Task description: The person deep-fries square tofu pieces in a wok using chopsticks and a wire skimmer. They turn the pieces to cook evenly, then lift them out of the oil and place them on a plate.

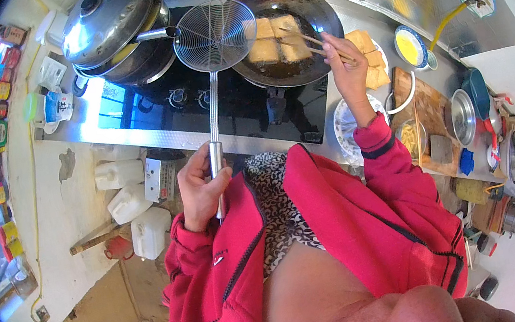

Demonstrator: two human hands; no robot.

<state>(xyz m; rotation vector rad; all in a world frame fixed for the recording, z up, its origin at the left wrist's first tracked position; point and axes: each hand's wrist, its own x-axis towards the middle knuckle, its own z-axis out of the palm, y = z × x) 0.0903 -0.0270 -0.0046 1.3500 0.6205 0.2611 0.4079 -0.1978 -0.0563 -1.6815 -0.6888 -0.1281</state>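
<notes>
My left hand (202,184) grips the metal handle of a spider strainer (215,35). The strainer's wire basket is over the left rim of a dark wok (315,15), with nothing in it. In my right hand (345,58) is a pair of wooden chopsticks (306,37), their tips at the square golden pieces of food (263,51) in the wok's oil. The pieces look like frying tofu or bread and lie side by side. A plate (383,57) right of the wok holds more golden pieces (373,61).
A lidded steel pot (109,22) stands on the left of the black glass hob (153,111). To the right are a bowl of yellow liquid (409,48), a patterned plate (341,120), a wooden cutting board (429,98) with a cleaver (440,149), and a steel basin (463,117).
</notes>
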